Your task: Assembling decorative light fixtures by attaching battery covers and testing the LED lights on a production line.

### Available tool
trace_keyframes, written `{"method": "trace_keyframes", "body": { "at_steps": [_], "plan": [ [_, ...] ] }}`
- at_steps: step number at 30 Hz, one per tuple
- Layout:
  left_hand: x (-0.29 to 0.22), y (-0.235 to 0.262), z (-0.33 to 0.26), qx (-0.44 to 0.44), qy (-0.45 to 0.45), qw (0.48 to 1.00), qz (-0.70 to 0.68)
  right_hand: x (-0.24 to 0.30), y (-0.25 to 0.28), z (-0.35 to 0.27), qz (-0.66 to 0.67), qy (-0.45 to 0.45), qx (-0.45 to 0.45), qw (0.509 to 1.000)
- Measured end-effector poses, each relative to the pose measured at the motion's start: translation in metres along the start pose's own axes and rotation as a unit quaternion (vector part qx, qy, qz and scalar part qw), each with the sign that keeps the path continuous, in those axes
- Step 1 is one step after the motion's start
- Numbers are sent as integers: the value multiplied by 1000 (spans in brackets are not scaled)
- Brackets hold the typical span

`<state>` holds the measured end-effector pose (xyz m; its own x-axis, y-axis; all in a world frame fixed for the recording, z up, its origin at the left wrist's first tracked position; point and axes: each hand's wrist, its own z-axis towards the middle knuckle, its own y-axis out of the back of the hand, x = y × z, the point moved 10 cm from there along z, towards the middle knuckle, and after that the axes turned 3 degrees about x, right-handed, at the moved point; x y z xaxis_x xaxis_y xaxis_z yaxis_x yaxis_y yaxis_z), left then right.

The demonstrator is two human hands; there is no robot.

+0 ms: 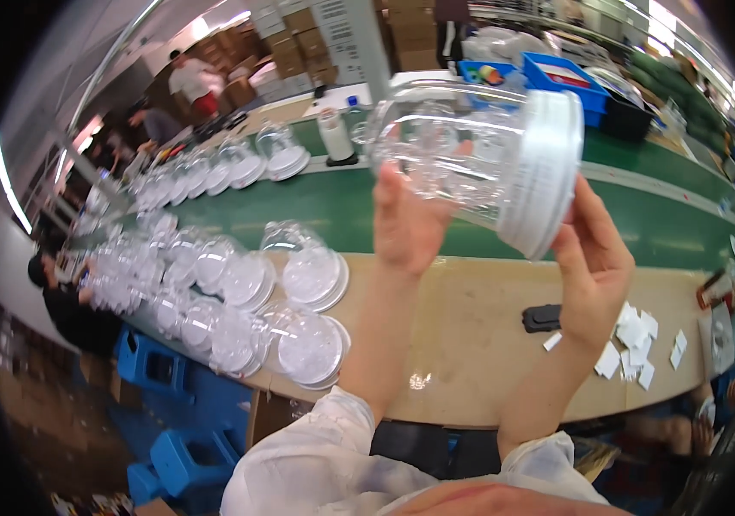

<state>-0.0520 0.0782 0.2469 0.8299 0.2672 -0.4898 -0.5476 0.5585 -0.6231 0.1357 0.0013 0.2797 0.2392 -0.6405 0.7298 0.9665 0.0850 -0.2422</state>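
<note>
Above the workbench I hold up a clear plastic dome with a white round base [541, 172], tipped on its side so the base faces right. My left hand [412, 225] supports the clear part from below, fingers curved against it. On the base's lower right edge, my right hand [595, 262] grips with thumb and fingers. Some clear shapes show through the dome wall, but I cannot make out what they are. To the left, several similar domes [314, 277] stand in rows on their white bases.
A brown board [462, 335] covers the near bench, with a black oblong object [542, 318] and scattered white paper pieces [634, 331]. Beyond runs a green belt [342, 198] bearing more domes [281, 153]. Blue bins [565, 82] stand at the back; blue stools [154, 365] sit lower left. Other people work at left.
</note>
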Motion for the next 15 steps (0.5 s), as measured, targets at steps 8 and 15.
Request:
{"method": "trace_keyframes", "body": {
  "at_steps": [8, 15],
  "plan": [
    [-8, 8, 0, -37, 6, 999, -1, -4, -4, 1, -70, 35, 14, 997],
    [-16, 5, 3, -37, 1, 999, 9, -6, -3, 1, -124, 5, -10, 992]
  ]
}}
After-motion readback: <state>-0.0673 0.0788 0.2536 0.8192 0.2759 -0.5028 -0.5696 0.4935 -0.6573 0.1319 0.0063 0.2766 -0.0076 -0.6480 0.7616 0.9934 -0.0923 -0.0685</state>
